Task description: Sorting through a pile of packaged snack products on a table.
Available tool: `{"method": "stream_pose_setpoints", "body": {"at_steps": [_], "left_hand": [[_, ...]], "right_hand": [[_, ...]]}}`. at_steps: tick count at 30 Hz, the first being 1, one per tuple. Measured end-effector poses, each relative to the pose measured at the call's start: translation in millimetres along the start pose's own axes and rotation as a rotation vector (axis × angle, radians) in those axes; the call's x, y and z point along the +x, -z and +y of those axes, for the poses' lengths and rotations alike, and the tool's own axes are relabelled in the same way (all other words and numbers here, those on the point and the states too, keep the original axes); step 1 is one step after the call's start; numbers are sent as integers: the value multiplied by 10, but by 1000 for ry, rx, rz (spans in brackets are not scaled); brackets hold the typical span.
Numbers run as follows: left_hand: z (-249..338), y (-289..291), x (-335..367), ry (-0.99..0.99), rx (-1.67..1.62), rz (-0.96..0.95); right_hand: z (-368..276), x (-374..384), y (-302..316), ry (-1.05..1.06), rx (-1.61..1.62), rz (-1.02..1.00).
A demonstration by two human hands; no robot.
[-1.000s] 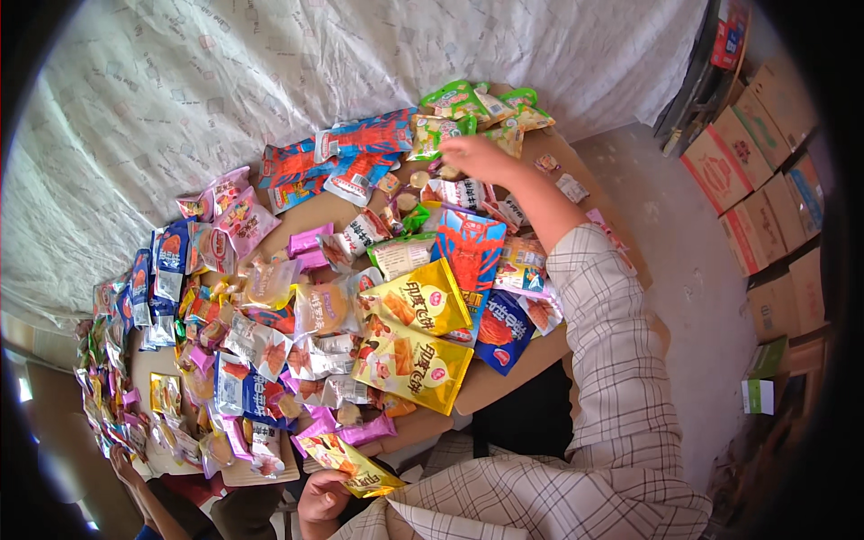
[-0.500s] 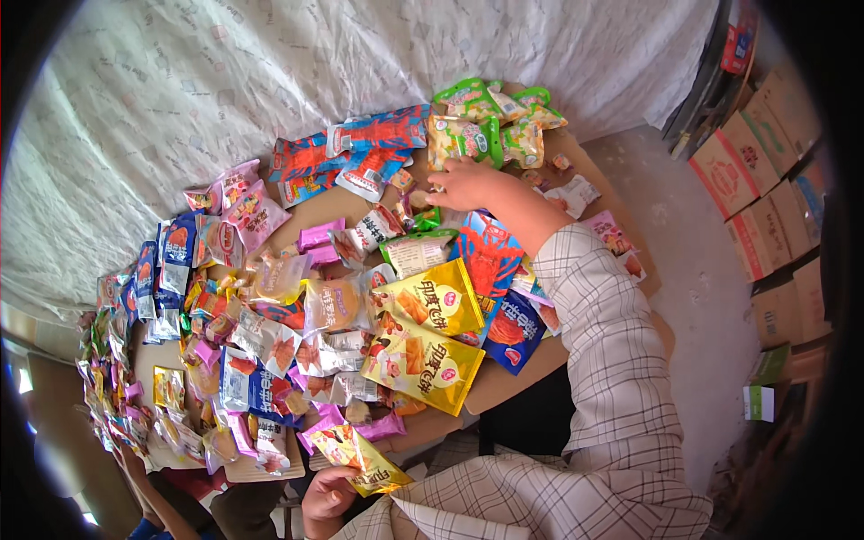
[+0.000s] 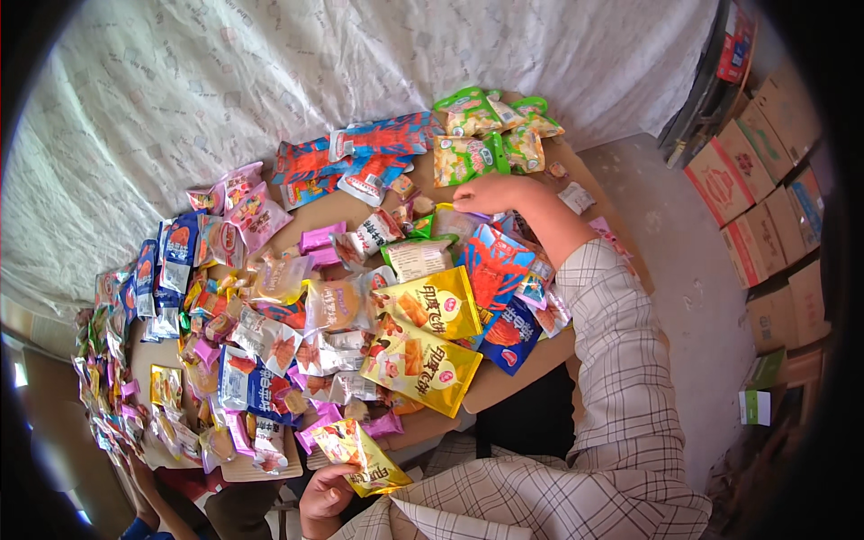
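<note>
Beside green bags (image 3: 470, 160) | right hand (image 3: 490, 193) shifted rightward, cannot tell its grip | left hand (image 3: 326, 495) pinches yellow packet (image 3: 362, 457)

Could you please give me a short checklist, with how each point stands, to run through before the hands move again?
1. Left hand has hold of a yellow packet: ok.
2. Right hand has a packet gripped: cannot tell, its grip is not clear.
3. Right hand is off the green-and-yellow bags: cannot tell, it is very near them and contact is unclear.
4. Packets on the pile lie without overlapping: not ok, the upper of two loose yellow packets partly covers a red-and-blue packet.
5. Co-worker's hands are apart from both of these hands: ok, at the lower left.
</note>
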State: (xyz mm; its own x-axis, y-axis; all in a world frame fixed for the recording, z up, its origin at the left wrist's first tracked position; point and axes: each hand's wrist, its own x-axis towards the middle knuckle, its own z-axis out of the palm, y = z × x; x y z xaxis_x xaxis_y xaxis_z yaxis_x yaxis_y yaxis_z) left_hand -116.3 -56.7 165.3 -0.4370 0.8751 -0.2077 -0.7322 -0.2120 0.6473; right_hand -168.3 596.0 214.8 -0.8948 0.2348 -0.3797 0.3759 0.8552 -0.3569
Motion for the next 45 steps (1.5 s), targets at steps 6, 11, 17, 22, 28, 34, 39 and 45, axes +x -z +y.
{"method": "stream_pose_setpoints", "body": {"at_steps": [6,11,17,22,28,34,39,45], "left_hand": [[25,-48,12,21,-29,7],[36,-60,16,24,-27,-4],[47,-86,41,23,-9,-15],[52,-88,73,4,4,-59],[40,-81,88,-7,26,-92],[31,-55,99,30,33,-88],[58,-71,114,25,52,-101],[55,-127,135,21,66,-54]], "right_hand": [[-410,411,101,273,-77,182],[-825,782,-264,154,-137,222],[-737,617,-304,166,-75,163],[-571,376,-340,287,-6,129],[-801,-31,-219,274,-121,163],[-1072,-512,-499,195,-279,325],[-888,-445,-486,192,-227,237],[-806,-253,-434,137,-45,14]]}}
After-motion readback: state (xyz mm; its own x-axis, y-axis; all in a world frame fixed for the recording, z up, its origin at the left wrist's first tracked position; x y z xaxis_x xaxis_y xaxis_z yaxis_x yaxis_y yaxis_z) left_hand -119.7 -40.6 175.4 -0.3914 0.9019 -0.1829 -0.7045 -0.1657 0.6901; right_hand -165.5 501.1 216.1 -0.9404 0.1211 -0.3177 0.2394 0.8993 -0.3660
